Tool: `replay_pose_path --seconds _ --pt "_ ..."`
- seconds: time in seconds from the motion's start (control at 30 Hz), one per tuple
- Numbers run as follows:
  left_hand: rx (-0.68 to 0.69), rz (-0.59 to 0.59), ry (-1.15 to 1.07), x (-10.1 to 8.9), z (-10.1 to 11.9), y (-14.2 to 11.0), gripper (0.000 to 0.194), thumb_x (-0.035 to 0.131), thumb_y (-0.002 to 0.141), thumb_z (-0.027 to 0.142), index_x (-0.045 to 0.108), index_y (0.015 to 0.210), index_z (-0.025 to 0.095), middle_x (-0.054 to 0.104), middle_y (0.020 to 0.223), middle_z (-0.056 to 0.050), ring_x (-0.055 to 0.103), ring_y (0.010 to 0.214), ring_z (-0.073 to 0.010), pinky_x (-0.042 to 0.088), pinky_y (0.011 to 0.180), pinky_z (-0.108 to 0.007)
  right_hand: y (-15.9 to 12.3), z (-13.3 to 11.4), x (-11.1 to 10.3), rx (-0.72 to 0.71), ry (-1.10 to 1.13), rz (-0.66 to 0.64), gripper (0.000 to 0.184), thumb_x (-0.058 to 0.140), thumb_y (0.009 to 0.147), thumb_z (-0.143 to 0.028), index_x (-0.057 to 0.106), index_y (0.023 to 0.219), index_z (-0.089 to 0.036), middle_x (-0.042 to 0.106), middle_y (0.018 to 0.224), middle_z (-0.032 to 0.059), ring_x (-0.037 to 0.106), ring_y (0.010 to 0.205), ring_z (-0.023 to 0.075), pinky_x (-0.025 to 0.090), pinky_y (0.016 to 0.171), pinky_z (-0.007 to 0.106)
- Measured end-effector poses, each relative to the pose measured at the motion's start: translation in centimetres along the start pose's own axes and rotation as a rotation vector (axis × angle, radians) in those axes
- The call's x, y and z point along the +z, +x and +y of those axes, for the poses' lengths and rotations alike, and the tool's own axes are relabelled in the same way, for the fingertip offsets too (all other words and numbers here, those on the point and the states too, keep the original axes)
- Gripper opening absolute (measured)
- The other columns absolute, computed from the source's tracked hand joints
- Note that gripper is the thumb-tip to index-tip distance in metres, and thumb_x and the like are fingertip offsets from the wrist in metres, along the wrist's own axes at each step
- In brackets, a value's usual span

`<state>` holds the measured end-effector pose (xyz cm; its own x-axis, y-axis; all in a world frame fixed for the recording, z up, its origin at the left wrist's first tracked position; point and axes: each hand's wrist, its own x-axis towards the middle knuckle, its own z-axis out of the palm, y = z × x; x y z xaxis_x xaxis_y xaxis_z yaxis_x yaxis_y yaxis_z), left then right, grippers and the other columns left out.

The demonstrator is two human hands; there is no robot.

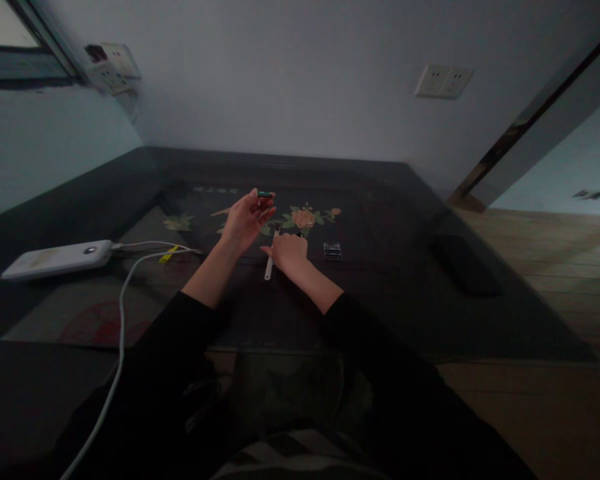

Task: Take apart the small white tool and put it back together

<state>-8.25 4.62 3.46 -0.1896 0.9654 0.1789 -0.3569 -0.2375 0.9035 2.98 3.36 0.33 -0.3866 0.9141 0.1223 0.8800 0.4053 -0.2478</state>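
pinching a small green cylinder (265,195) between the tips of thumb and fingers, the left hand (245,221) is hovering over the dark counter (380,193), its other fingers hanging loosely curled. the right hand (290,251) is reaching in just beside it, lower and nearer, back turned up. a slim white tool (269,270) is running beneath that hand, its pale end with a hole showing on the near side and its darker end on the far side; the right fingers are bending out of sight, so i cannot tell whether they are gripping it. a small shiny case (333,251) is lying near the right hand, on its right, apart from it. a flower print (303,218) is spreading behind the right hand. farther left, a white power bank (57,260) is lying on the counter, and a white cable (122,320) is trailing down past the left sleeve (180,333). a flat black object (465,265) is resting well off to the right.
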Motion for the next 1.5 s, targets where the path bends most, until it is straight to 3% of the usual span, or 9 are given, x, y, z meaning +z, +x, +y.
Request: replay_pose_path --seconds 0.2,0.47,0.67,0.8,0.9,1.0,1.1,1.27,1.5 --pt "-0.004 -0.004 -0.062 0.2 -0.1 -0.2 0.025 0.071 0.077 0.040 0.061 0.076 0.017 0.073 0.096 -0.006 0.068 0.089 -0.0147 0.055 0.086 -0.030 0.3 -0.6 0.2 0.049 -0.025 -0.054 0.027 0.057 0.091 -0.028 0.076 0.101 -0.012 0.073 0.106 0.0220 0.069 0.101 0.0315 0.053 0.079 0.040" --pt "0.016 -0.007 -0.087 0.2 -0.1 -0.2 0.029 0.076 0.073 0.040 0.059 0.072 0.017 0.073 0.093 -0.005 0.067 0.080 -0.0130 0.055 0.079 -0.027 -0.2 -0.2 -0.6 0.110 0.022 -0.022 0.029 0.054 0.091 -0.029 0.074 0.103 -0.012 0.075 0.102 0.0184 0.071 0.097 0.0283 0.053 0.079 0.035" --pt "0.077 -0.018 -0.073 0.5 -0.4 -0.4 0.033 0.079 0.069 0.041 0.056 0.071 0.017 0.072 0.092 -0.004 0.065 0.078 -0.0111 0.054 0.077 -0.027 -0.4 3.1 -4.3 0.109 0.299 0.135 0.025 0.052 0.092 -0.032 0.069 0.086 -0.014 0.072 0.089 0.0141 0.069 0.088 0.0249 0.051 0.074 0.034" --pt "0.030 -0.151 -0.073 1.8 -1.4 -1.7 0.040 0.085 0.061 0.040 0.055 0.065 0.015 0.071 0.087 -0.003 0.063 0.077 -0.0102 0.053 0.074 -0.024 -2.1 6.6 -6.3 0.003 0.779 0.154 0.023 0.040 0.098 -0.030 0.057 0.088 -0.018 0.057 0.057 -0.0010 0.054 0.047 0.0109 0.042 0.051 0.024" --pt "-0.044 -0.262 -0.036 3.1 -2.4 -3.2 0.037 0.086 0.062 0.038 0.059 0.067 0.014 0.069 0.081 -0.003 0.063 0.078 -0.0119 0.053 0.075 -0.027 -4.4 8.7 -7.1 -0.141 0.921 0.272 0.020 0.047 0.096 -0.036 0.055 0.087 -0.020 0.049 0.056 -0.0051 0.044 0.045 0.0088 0.035 0.047 0.023" --pt "-0.116 -0.315 -0.037 4.2 -3.1 -4.6 0.036 0.086 0.062 0.037 0.060 0.069 0.014 0.070 0.083 -0.003 0.064 0.079 -0.0130 0.052 0.077 -0.028 -6.5 9.6 -7.4 -0.219 0.880 0.403 0.016 0.068 0.084 -0.032 0.060 0.093 -0.021 0.048 0.063 -0.0055 0.045 0.055 0.0097 0.037 0.055 0.025" --pt "-0.184 -0.379 -0.050 4.7 -3.2 -5.8 0.034 0.085 0.064 0.036 0.060 0.070 0.014 0.071 0.089 -0.005 0.065 0.086 -0.0147 0.051 0.080 -0.028 -7.7 9.6 -7.2 -0.248 0.841 0.391 0.029 0.076 0.078 -0.030 0.064 0.103 -0.022 0.053 0.070 -0.0041 0.046 0.059 0.0112 0.039 0.058 0.026" --pt "-0.232 -0.393 -0.077 4.9 -3.0 -6.9 0.034 0.087 0.063 0.036 0.061 0.068 0.014 0.068 0.080 -0.002 0.064 0.078 -0.0115 0.049 0.073 -0.021 -8.0 8.9 -6.8 -0.372 0.662 0.417 0.017 0.076 0.077 -0.025 0.067 0.092 -0.021 0.065 0.087 0.0027 0.059 0.080 0.0187 0.044 0.073 0.031" --pt "-0.293 -0.386 -0.090 4.9 -3.6 -7.2 0.037 0.089 0.058 0.037 0.067 0.074 0.013 0.069 0.080 -0.002 0.064 0.076 -0.0124 0.051 0.080 -0.029 -8.2 9.2 -6.3 -0.404 0.567 0.438 0.004 0.068 0.082 -0.016 0.067 0.083 -0.020 0.061 0.078 0.0011 0.054 0.071 0.0163 0.039 0.066 0.028"
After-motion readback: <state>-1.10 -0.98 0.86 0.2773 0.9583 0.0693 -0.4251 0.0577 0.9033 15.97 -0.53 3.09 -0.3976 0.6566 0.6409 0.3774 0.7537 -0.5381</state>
